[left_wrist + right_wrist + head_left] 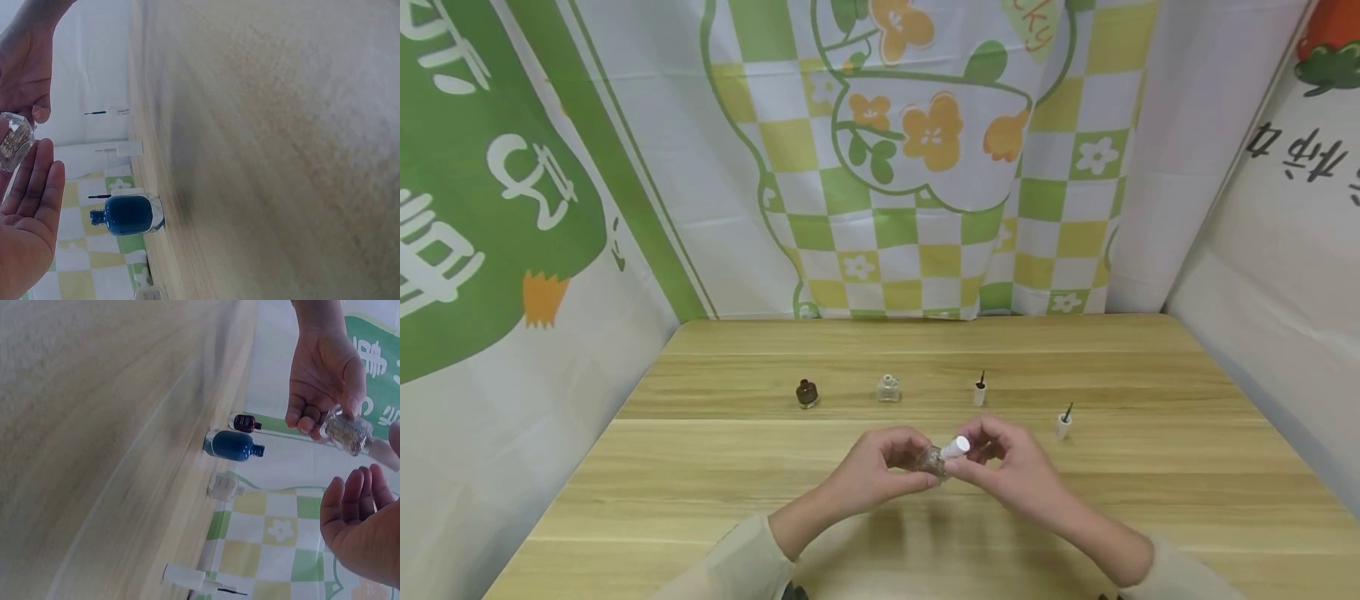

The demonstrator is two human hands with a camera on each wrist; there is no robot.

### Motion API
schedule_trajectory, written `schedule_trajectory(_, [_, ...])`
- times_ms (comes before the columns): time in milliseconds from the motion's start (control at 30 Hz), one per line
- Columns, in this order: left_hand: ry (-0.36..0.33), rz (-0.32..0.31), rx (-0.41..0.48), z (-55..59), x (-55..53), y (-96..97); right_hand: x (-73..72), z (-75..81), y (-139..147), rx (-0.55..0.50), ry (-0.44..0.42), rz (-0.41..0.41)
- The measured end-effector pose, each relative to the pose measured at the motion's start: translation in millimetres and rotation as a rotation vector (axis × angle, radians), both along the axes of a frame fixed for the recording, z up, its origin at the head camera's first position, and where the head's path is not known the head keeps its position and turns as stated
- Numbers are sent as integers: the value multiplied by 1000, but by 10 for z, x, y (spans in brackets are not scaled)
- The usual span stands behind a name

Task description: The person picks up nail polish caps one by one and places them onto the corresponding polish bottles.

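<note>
My left hand holds a faceted clear nail polish bottle with gold glitter inside, tilted above the table. The fingers of my right hand pinch the white cap at the bottle's neck. In the right wrist view the glitter bottle lies sideways between both hands, its white cap pointing toward the right thumb. Beyond the hands, a blue nail polish bottle stands uncapped on the table; the hands hide it in the head view.
Farther back on the wooden table stand an uncapped dark nail polish bottle and a clear one. To the right, two white caps stand with brushes upward. Another white cap shows in the left wrist view. Printed curtains surround the table.
</note>
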State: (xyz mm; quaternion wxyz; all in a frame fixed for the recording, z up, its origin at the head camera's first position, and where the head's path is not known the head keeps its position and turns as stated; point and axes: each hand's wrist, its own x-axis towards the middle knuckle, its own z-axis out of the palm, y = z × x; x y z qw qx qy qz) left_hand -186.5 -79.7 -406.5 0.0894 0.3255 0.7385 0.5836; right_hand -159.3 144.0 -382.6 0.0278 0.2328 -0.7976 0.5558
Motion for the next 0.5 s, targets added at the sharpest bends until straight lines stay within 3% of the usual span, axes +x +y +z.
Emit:
schedule_trajectory(267, [-27,-23,44,-2,-5,7,-60,17,81,-88,85,156])
schedule_trajectory(500, [-36,-33,56,-10,15,7,-68,-22,54,-119,101,195])
